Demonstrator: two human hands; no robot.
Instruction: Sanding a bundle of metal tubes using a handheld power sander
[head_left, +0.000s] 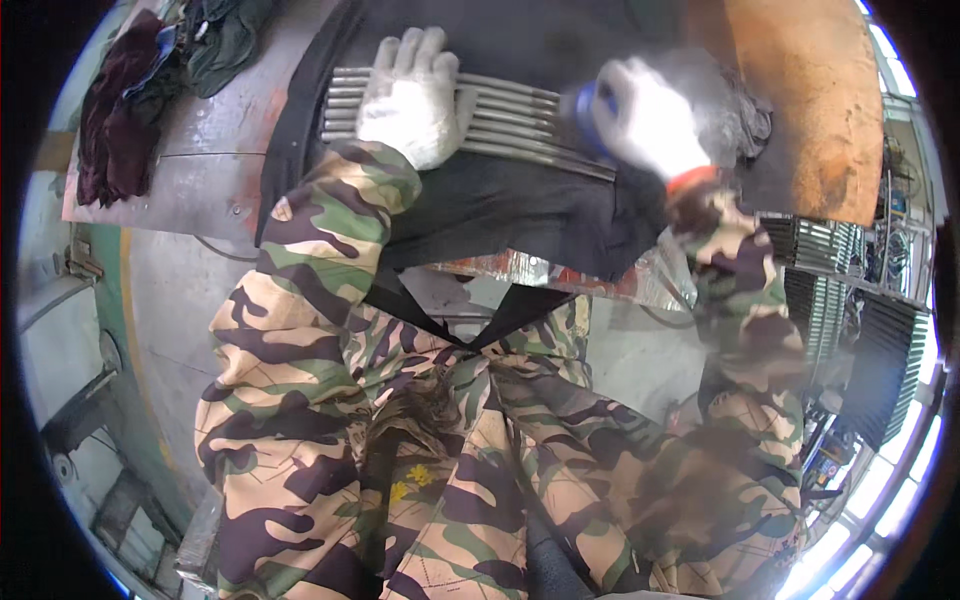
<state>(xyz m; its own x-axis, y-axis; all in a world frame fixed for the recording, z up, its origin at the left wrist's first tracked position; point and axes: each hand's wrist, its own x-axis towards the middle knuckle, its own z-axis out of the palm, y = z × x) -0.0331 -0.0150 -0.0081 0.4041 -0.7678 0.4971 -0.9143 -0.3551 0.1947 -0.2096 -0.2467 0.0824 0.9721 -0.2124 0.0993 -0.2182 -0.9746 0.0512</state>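
Observation:
Several thin metal rods (517,116) lie side by side on a black cloth (480,210). My left hand (412,105), in a white glove, rests flat across them with its fingers stretched and close together. Part of the rods is hidden beneath it. My right hand (645,115), also gloved in white, is closed round a blue thing (597,118) at the right ends of the rods. Motion blurs that hand, so the exact kind of the blue thing cannot be made out. One rod sticks out farther right than the others, on the near side.
Dark crumpled clothes (120,110) lie at the far left of the metal table (215,165). A rusty orange-brown board (830,110) covers the table's right end. Beyond it at the right stand racks of stacked metal bars (825,245). Crinkled silvery sheeting (650,280) hangs at the near edge.

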